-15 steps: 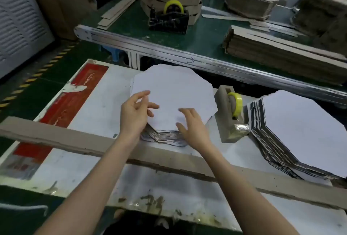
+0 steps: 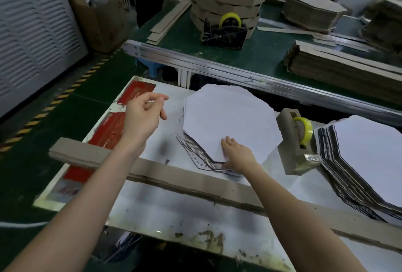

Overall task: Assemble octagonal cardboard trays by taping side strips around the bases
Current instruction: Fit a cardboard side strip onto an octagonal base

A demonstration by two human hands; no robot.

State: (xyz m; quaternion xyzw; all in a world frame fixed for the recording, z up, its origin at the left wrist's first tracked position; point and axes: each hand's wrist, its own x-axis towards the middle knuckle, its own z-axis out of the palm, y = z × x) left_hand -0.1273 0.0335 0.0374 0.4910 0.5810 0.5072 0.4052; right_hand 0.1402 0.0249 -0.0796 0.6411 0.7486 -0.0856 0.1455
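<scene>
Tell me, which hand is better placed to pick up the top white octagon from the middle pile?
Right, probably. The right hand rests on the near edge of the top octagon, thumb at the edge of the pile. The left hand hovers apart, left of the pile, holding nothing.

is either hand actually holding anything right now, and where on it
Left hand hangs loosely curled, holding nothing. Right hand only rests flat on the top octagonal base at its near corner, thumb at the edge; no clear grip.
</scene>
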